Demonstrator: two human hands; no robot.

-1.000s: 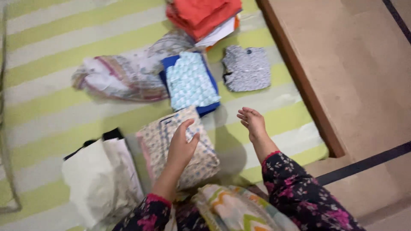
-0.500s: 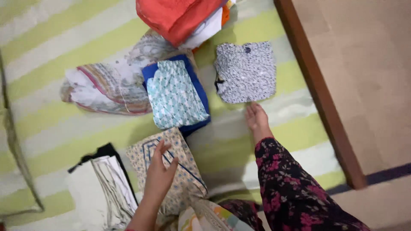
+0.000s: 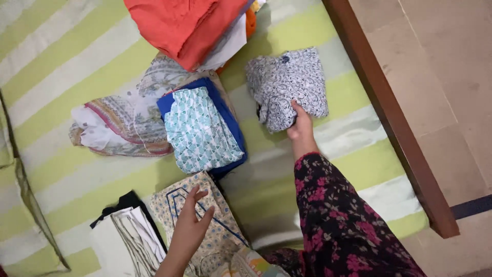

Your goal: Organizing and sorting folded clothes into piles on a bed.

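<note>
**Two hands on folded clothes at the bed's right side**

Two folded garments were in hand. The right hand (image 3: 301,128) gripped the near edge of the grey-and-white patterned garment (image 3: 288,84), which lay close to the bed's wooden right edge (image 3: 389,113). The left hand (image 3: 190,225), fingers spread, rested on the cream floral garment (image 3: 205,220) at the near edge of the striped sheet (image 3: 61,61). Between them, toward the middle, lay a teal-print piece on blue cloth (image 3: 200,128). An orange pile (image 3: 184,25) sat at the far edge, a white-and-black bundle (image 3: 125,236) at the near left.
</note>
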